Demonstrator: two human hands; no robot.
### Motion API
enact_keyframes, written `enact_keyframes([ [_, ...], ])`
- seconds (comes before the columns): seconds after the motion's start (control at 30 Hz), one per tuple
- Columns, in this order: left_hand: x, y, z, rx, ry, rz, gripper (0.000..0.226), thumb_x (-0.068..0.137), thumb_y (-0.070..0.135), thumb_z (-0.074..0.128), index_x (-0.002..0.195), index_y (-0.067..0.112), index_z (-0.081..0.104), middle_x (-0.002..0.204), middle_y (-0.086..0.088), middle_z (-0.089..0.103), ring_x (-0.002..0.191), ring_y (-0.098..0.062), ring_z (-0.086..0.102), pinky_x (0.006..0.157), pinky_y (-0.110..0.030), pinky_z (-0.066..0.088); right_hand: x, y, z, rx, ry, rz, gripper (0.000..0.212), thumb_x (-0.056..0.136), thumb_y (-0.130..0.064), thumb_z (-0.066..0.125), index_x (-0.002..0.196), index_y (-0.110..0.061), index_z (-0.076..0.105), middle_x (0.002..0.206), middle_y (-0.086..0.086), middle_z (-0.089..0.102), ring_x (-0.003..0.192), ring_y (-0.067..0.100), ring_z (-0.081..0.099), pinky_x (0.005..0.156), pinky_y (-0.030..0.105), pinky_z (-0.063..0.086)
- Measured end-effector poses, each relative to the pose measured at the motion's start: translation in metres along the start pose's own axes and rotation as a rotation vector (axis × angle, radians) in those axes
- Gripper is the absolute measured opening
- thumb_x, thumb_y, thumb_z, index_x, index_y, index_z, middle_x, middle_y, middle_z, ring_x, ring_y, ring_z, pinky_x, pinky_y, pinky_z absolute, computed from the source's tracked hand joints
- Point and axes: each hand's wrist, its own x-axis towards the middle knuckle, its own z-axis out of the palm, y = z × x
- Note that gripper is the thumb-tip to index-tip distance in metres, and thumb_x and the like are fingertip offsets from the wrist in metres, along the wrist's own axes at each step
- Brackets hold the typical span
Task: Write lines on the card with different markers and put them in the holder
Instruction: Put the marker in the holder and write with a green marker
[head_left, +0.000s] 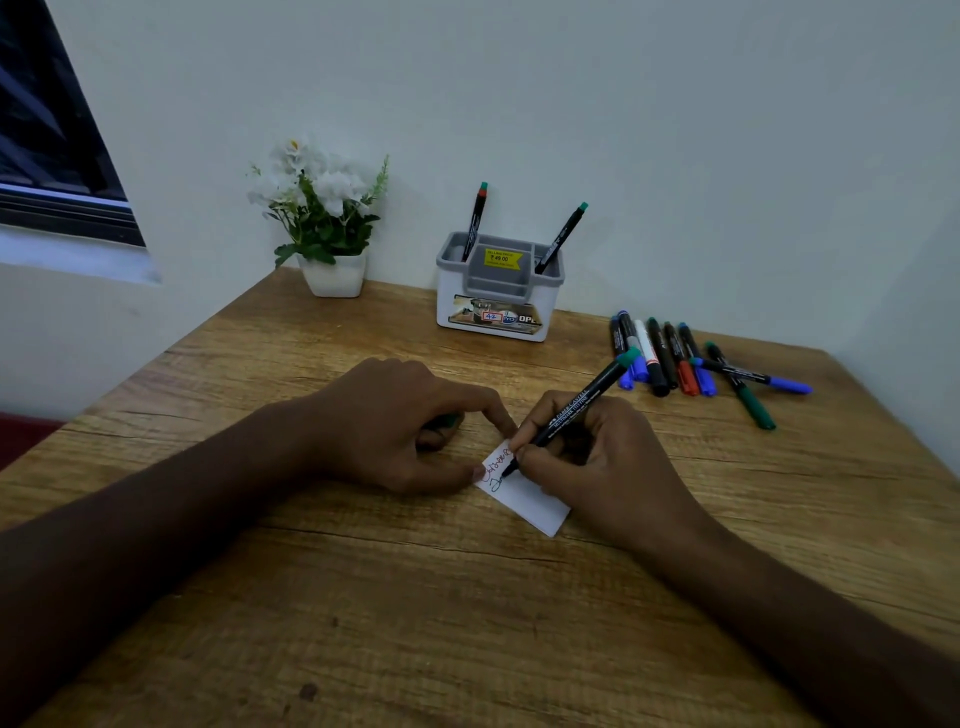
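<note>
A small white card (530, 503) lies on the wooden table (363, 597), with a red line of writing and the start of a dark one. My right hand (597, 467) grips a black marker with a green end (582, 405), its tip touching the card. My left hand (400, 426) pins the card's left corner with thumb and forefinger, and a green cap (451, 420) is tucked under its fingers. The white and grey holder (498, 291) stands at the back with two markers (474, 221) (561, 239) upright in it.
Several loose markers (675, 358) with blue, black, red and green caps lie in a row at the right, two more (748, 382) crossed beside them. A white pot of white flowers (327, 228) stands at the back left corner. A wall runs behind the table.
</note>
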Motion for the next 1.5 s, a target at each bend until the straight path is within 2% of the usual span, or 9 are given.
enact_keyframes([
  [0.17, 0.0, 0.0009, -0.0008, -0.01, -0.009, -0.002, 0.05, 0.088, 0.07, 0.054, 0.135, 0.054, 0.046, 0.06, 0.005, 0.054, 0.059, -0.012, 0.056, 0.053, -0.038, 0.047, -0.0006, -0.0002, -0.0004, 0.007, 0.005, 0.028, 0.007, 0.084, -0.022, 0.075, 0.079, -0.027, 0.075, 0.084, 0.0, 0.078, 0.076, 0.024, 0.072, 0.07, 0.051, 0.061],
  [0.43, -0.0007, 0.0017, -0.0016, -0.01, -0.015, -0.007, 0.049, 0.089, 0.07, 0.055, 0.135, 0.057, 0.045, 0.06, 0.006, 0.055, 0.06, -0.01, 0.056, 0.054, -0.038, 0.048, -0.0008, -0.0012, -0.0025, 0.016, 0.013, 0.062, 0.005, 0.086, -0.021, 0.075, 0.083, -0.025, 0.077, 0.084, 0.004, 0.079, 0.078, 0.029, 0.072, 0.074, 0.059, 0.06],
  [0.57, 0.0003, 0.0026, -0.002, -0.006, -0.022, -0.009, 0.049, 0.091, 0.064, 0.06, 0.136, 0.053, 0.047, 0.059, 0.007, 0.053, 0.06, -0.011, 0.056, 0.053, -0.033, 0.045, -0.0007, -0.0024, -0.0029, 0.016, -0.003, 0.064, 0.005, 0.083, -0.023, 0.076, 0.08, -0.027, 0.076, 0.086, 0.002, 0.079, 0.079, 0.028, 0.073, 0.074, 0.059, 0.06],
  [0.67, 0.0, 0.0024, -0.0022, -0.007, -0.028, -0.015, 0.049, 0.091, 0.065, 0.06, 0.137, 0.054, 0.046, 0.06, 0.006, 0.054, 0.061, -0.011, 0.056, 0.056, -0.036, 0.049, -0.0006, -0.0022, -0.0036, 0.01, 0.005, 0.068, 0.011, 0.086, -0.018, 0.077, 0.081, -0.027, 0.076, 0.085, 0.003, 0.079, 0.078, 0.029, 0.073, 0.075, 0.06, 0.061],
  [0.9, 0.0008, 0.0022, -0.0028, -0.009, -0.042, -0.02, 0.05, 0.091, 0.065, 0.06, 0.138, 0.053, 0.046, 0.061, 0.006, 0.055, 0.064, -0.013, 0.057, 0.057, -0.041, 0.052, 0.0005, -0.0006, -0.0034, 0.006, 0.026, 0.103, 0.013, 0.089, -0.014, 0.074, 0.083, -0.025, 0.076, 0.082, 0.0, 0.078, 0.072, 0.022, 0.072, 0.072, 0.05, 0.061],
  [1.03, 0.0008, 0.0018, -0.0019, -0.007, -0.042, -0.015, 0.049, 0.091, 0.067, 0.058, 0.137, 0.057, 0.044, 0.061, 0.006, 0.056, 0.062, -0.011, 0.057, 0.058, -0.043, 0.052, 0.0004, 0.0001, -0.004, 0.02, 0.029, 0.121, 0.014, 0.089, -0.014, 0.075, 0.082, -0.025, 0.075, 0.082, -0.003, 0.079, 0.068, 0.009, 0.068, 0.072, 0.045, 0.062],
  [1.27, 0.0012, 0.0006, -0.0013, -0.014, -0.034, 0.0, 0.049, 0.091, 0.067, 0.058, 0.137, 0.056, 0.044, 0.061, 0.006, 0.057, 0.062, -0.012, 0.058, 0.054, -0.035, 0.048, 0.0011, 0.0019, -0.0042, 0.016, 0.038, 0.128, 0.009, 0.09, -0.015, 0.075, 0.086, -0.023, 0.075, 0.083, -0.001, 0.079, 0.069, 0.007, 0.069, 0.071, 0.039, 0.063],
  [1.43, 0.0009, 0.0005, -0.0005, -0.016, -0.033, 0.003, 0.05, 0.09, 0.069, 0.055, 0.137, 0.056, 0.044, 0.062, 0.005, 0.058, 0.061, -0.013, 0.058, 0.054, -0.037, 0.049, 0.0016, 0.0042, -0.0046, 0.031, 0.047, 0.146, 0.003, 0.091, -0.017, 0.074, 0.09, -0.02, 0.075, 0.082, -0.001, 0.078, 0.068, 0.005, 0.069, 0.065, 0.029, 0.062],
  [1.5, 0.0009, 0.0002, -0.0004, -0.015, -0.022, 0.007, 0.05, 0.09, 0.069, 0.055, 0.137, 0.055, 0.045, 0.061, 0.005, 0.058, 0.061, -0.013, 0.058, 0.053, -0.036, 0.048, 0.0019, 0.0043, -0.0049, 0.033, 0.048, 0.146, 0.003, 0.091, -0.016, 0.074, 0.091, -0.019, 0.075, 0.08, -0.002, 0.077, 0.068, 0.005, 0.069, 0.066, 0.03, 0.062],
])
